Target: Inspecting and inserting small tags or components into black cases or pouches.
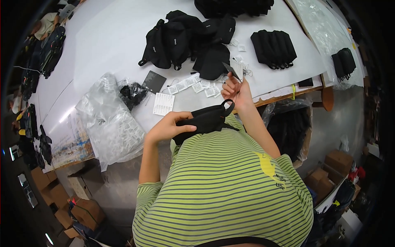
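My left hand (168,126) is closed on a small black fabric bag (205,118), held against my shirt at the table's near edge. A fabric loop stands up at the bag's right end. My right hand (238,94) is raised beside that loop, its fingers pinching hang tags (233,71), a dark card and a white one. A thin string seems to run from the tags toward the loop; its end is too small to make out. On the table ahead lie a black card (154,82), a white printed card (163,103) and several small white packets (184,85).
A heap of black bags (176,39) covers the table's far middle. Stacked black pouches (273,49) lie to the right. Clear plastic bags (109,119) with a bundle of black strings (132,94) are at left. Below the table's right edge stands a plastic-lined box (306,142) of black items.
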{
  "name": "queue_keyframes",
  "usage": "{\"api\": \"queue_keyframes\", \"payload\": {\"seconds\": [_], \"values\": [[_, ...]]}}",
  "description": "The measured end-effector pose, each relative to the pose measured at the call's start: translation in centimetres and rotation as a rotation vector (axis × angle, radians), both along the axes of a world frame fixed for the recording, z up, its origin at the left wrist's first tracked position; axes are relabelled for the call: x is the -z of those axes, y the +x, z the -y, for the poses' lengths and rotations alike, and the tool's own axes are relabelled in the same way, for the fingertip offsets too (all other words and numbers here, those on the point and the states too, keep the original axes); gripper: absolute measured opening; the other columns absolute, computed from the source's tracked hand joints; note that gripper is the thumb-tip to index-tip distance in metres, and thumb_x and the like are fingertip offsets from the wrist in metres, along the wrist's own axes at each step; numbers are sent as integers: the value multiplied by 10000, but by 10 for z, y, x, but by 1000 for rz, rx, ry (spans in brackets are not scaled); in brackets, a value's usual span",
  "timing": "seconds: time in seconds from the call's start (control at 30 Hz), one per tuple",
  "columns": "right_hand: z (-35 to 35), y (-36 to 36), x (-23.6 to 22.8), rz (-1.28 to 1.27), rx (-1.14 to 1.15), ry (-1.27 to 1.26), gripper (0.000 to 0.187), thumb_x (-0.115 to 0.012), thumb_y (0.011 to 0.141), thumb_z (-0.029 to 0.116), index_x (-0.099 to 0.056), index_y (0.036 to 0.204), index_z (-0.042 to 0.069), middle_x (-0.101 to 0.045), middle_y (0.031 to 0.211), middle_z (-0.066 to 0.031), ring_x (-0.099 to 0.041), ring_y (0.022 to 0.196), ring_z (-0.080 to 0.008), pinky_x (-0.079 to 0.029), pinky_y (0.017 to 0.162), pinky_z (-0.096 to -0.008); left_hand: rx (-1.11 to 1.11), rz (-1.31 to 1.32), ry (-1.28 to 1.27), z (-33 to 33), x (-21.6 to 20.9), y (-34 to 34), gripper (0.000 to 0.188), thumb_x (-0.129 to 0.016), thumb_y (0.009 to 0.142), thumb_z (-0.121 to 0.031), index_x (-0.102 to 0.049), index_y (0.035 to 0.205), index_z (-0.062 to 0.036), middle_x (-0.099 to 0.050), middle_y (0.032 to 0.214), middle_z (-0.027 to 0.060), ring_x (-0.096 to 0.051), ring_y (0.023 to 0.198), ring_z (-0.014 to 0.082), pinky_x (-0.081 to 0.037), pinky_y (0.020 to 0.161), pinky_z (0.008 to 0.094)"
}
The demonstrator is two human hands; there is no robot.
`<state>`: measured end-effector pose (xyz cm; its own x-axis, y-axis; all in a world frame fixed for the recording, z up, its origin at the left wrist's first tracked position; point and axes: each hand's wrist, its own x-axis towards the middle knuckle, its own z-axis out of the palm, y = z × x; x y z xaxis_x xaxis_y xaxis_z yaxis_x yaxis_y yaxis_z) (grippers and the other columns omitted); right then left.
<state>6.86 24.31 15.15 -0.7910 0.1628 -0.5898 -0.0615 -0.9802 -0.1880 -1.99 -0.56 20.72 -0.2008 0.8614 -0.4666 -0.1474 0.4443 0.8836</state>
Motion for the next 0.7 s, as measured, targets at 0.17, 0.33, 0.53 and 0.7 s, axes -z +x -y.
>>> {"api": "queue_keyframes", "payload": {"seconds": [0.17,0.33,0.53,0.7], "values": [[11,-3,-7,137,-32,79,387,-475,914,414,-609,774,78,-253,439,9,-243,379,-104,-229,403,-241,-37,-9,-11,6,5,5,219,-698,800,-192,-565,812,-19,-508,698,-32,-432,668,46,-354,597,210],[6,1,2,120,-27,258,315,-594,884,332,-552,681,94,-271,448,63,-204,371,-65,-189,401,-239,-56,-63,9,2,0,6,228,-703,788,-184,-580,821,5,-544,710,-8,-480,694,62,-396,635,225],[-3,-9,-67,105,-74,1303,319,-704,813,219,-569,577,52,-377,494,87,-280,442,-15,-203,423,-231,-66,-578,13,-7,-9,-2,257,-699,764,-182,-617,899,21,-619,1001,133,-608,870,239,-468,773,306],[11,-1,-85,72,-1018,2213,270,-693,755,365,-720,763,97,-577,537,-95,-547,484,-199,-398,481,-308,-71,-828,244,-39,-9,7,208,-708,731,-129,-625,895,-31,-458,1315,149,-564,1016,329,-453,848,378]]}}
